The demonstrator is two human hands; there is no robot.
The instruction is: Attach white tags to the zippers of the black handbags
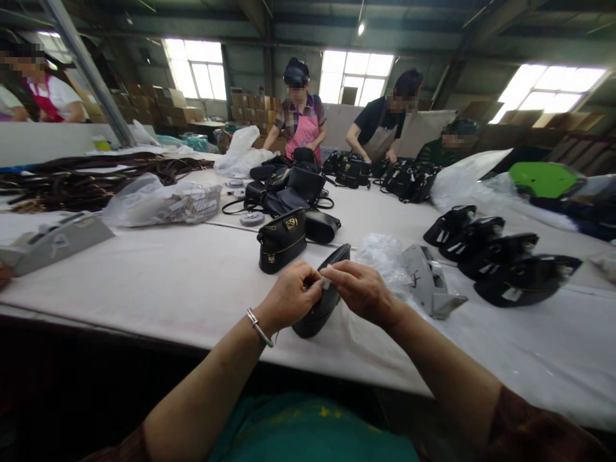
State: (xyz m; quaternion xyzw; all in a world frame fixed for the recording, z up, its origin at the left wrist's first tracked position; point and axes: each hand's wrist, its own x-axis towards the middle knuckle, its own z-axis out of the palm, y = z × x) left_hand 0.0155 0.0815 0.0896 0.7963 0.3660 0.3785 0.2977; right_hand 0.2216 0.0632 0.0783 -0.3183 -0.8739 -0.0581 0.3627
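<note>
My left hand (pixel 291 296) and my right hand (pixel 360 290) meet over a black bag piece (pixel 321 301) lying on the white table (pixel 158 282). Both hands are closed in a pinch on a small pale tag or tape piece (pixel 326 281) at the bag's top edge. A silver bangle sits on my left wrist. Just behind my left hand stands a small black handbag (pixel 282 240) with gold hardware.
A grey tape dispenser (pixel 430 282) and crumpled clear plastic (pixel 385 256) lie right of my hands. A row of black bag pieces (pixel 500 253) lies at the right. More black bags (pixel 293 189) are piled mid-table. Another grey dispenser (pixel 52 240) rests left. Several people work at the far side.
</note>
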